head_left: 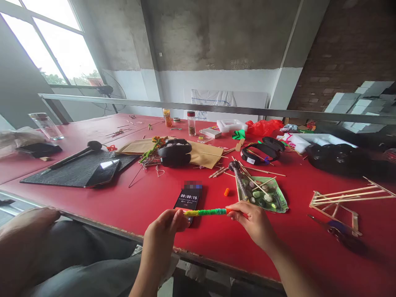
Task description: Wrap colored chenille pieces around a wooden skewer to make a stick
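Observation:
Between my two hands, level above the table's front part, stretches a slim ridged strip (212,212) banded in yellow, green and teal, with orange at its ends. The fingertips of my left hand (165,226) pinch its yellow end. At the orange end on the other side, my right hand (252,220) is closed on it with thumb and fingers. Behind the strip, and partly covered by it and my left hand, lies a phone (188,194) showing a timer at 00:00:15. A small orange piece (227,192) rests on the red table (213,243) beyond the strip.
A green leaf-shaped tray (280,196) of stones, with sticks and a dark-headed rod (239,181) across it, sits right of the phone. Scissors (335,233) lie beside a stick frame (338,202). A dark board (71,171) is at left. Someone's leg (62,247) shows lower left.

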`<action>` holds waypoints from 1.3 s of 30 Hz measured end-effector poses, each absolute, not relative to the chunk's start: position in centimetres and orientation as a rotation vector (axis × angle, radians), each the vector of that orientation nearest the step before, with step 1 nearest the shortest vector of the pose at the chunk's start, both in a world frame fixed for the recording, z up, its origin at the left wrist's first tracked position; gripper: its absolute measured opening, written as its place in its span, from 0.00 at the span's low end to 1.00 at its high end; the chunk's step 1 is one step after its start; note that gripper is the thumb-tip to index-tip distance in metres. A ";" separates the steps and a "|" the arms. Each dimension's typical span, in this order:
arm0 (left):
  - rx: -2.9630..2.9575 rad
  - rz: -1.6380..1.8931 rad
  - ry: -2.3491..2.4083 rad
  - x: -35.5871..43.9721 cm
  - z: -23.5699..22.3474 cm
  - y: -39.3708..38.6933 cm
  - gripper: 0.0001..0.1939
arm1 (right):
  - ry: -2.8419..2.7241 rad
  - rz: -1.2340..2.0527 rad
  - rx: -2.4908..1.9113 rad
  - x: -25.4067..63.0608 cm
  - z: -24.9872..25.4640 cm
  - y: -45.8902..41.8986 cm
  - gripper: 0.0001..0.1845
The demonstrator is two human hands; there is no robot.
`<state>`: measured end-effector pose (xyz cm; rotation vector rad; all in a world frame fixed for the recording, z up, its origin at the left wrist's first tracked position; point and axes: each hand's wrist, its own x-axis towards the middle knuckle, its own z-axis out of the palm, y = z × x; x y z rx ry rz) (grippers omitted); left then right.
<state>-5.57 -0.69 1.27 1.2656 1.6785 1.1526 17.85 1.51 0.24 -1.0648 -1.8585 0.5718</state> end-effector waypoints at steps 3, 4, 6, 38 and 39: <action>1.367 1.081 1.795 -5.6 1.6 -0.8 0.17 | -1.846 0.617 -1.044 17.8 0.1 1.5 0.08; 1.400 1.065 1.815 -5.5 1.7 -0.9 0.17 | -1.850 0.631 -1.040 17.8 0.1 1.5 0.07; 1.437 1.054 1.840 -5.4 1.8 -1.0 0.18 | -1.853 0.647 -1.044 17.7 0.1 1.5 0.07; 0.487 1.438 1.089 -1.0 0.6 0.1 0.09 | -2.226 0.203 -1.417 17.9 0.2 6.0 0.24; 0.474 1.440 1.085 -1.0 0.5 0.2 0.10 | -2.268 0.129 -1.466 17.9 0.0 6.5 0.24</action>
